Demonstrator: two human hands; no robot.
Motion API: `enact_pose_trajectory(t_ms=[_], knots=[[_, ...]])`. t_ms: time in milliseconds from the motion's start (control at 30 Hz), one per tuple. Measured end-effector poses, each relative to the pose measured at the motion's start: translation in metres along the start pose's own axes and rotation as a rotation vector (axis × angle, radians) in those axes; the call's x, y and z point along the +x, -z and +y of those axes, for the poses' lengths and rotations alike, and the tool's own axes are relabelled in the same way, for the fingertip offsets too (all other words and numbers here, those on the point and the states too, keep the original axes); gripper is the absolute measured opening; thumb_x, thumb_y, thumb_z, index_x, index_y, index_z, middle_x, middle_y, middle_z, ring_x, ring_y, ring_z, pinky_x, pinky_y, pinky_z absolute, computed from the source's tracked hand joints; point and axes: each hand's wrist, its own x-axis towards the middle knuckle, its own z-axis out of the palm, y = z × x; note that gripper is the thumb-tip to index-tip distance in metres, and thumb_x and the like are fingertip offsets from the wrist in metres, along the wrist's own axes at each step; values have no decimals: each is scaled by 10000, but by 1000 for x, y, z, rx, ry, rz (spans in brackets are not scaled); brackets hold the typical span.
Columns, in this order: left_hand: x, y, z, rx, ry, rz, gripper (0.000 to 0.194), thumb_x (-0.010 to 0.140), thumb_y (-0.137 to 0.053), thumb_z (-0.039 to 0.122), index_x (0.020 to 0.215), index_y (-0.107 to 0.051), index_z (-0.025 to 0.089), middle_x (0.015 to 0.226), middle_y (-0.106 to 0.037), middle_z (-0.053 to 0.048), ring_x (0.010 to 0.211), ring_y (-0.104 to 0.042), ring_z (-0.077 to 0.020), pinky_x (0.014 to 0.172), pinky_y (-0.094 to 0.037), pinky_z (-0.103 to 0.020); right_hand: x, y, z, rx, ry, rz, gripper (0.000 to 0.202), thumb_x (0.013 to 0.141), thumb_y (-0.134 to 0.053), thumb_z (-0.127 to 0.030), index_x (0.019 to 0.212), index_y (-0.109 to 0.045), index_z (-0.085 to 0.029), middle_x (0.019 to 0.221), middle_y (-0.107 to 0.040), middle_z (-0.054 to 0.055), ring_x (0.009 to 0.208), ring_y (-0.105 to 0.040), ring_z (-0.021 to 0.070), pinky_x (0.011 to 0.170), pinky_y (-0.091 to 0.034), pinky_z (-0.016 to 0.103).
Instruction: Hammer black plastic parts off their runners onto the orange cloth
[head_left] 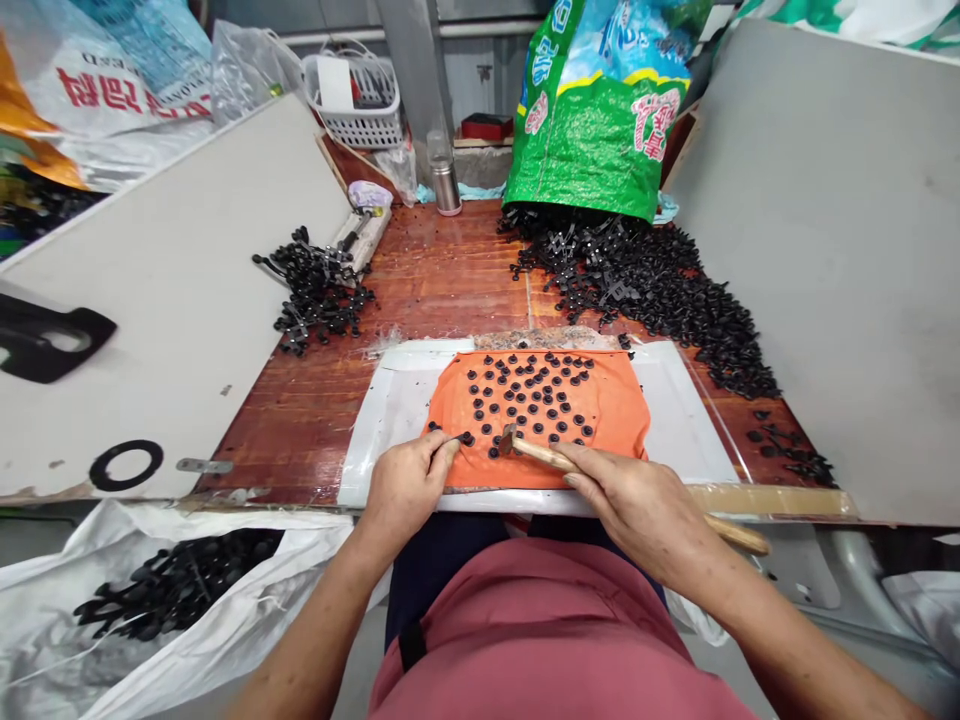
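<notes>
An orange cloth [611, 400] lies over a white board [682, 420] at the table's front edge, with several small round black pieces [533, 409] standing on it. My left hand [409, 480] pinches a small black piece [466, 438] by its stem at the cloth's left front part. In my right hand [637, 500] is a hammer [544, 453] with a wooden handle, gripped part-way along. The hammer's head is over the front middle of the cloth, close to the piece that my left hand holds.
Black parts [637, 280] spill from a green bag [585, 150] at the back right. Another cluster [319, 290] lies at the left. Grey panels [832, 230] flank the table [435, 270]; a thermos [446, 188] stands behind. A white sack [315, 560] hangs open at front left.
</notes>
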Motion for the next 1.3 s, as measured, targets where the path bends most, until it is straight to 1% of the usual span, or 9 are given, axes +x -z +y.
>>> enact_pose_trajectory(t_ms=[133,267,533,767,933,1033,1100,1200,1300], knots=[[-2,3,2,-56,-10,43,368,1004,-384,395,814,-645,218,728,-686,-1,685,-624,-157,630,-366,-243,0,0,-1,11,1,-24,395,1087,-404,-346,1456,-547,-352,1078,-793,23,884,-764,202,748,-553,298],[-4,3,5,13,-21,51,366,1010,-395,381,801,-645,215,741,-703,-11,696,-640,-162,639,-359,-256,-1,-2,1,-3,-21,-29,407,1077,-418,-334,1469,-529,-352,1095,-792,13,874,-767,222,708,-550,317],[-4,-6,2,201,-20,57,327,1023,-434,349,976,-736,234,915,-788,-46,860,-722,-207,707,-412,-276,-3,-4,3,-31,-17,32,382,1073,-396,-353,1390,-596,-281,1095,-796,51,848,-775,268,675,-546,349],[-4,-7,5,215,-7,49,332,1025,-435,335,1027,-744,213,910,-789,-59,867,-741,-239,725,-454,-304,7,-1,-3,-2,9,-13,432,1072,-413,-265,1491,-503,-313,1109,-783,50,940,-758,225,783,-559,322],[-3,-10,1,188,-35,77,321,1022,-455,331,1044,-755,219,983,-801,-62,913,-748,-238,761,-484,-305,12,0,-7,25,61,76,419,1069,-427,-261,1478,-516,-287,1154,-772,54,955,-750,222,764,-556,310],[-4,-13,-2,138,-63,105,312,1018,-469,321,1055,-766,231,1040,-804,-52,954,-748,-231,802,-499,-301,16,-3,-12,71,142,193,454,1076,-405,-239,1525,-464,-276,1191,-756,65,945,-741,199,776,-546,292],[-4,-14,-3,112,-77,121,311,1015,-475,319,1051,-771,230,1041,-806,-52,956,-749,-231,806,-502,-302,21,-9,-17,49,176,228,487,1073,-399,-220,1557,-424,-270,1143,-757,75,907,-733,194,768,-537,289],[-4,-14,-2,126,-82,128,311,1011,-481,312,1032,-774,212,977,-808,-68,909,-751,-237,771,-497,-304,30,-17,-24,-105,151,137,517,1043,-437,-188,1552,-442,-277,974,-754,64,783,-717,199,656,-503,276],[-3,-13,-1,139,-69,115,307,1008,-486,309,996,-775,207,903,-801,-70,854,-747,-230,729,-484,-293,33,-21,-28,-165,133,99,537,1043,-435,-189,1569,-410,-293,952,-739,52,768,-708,192,618,-469,265]])
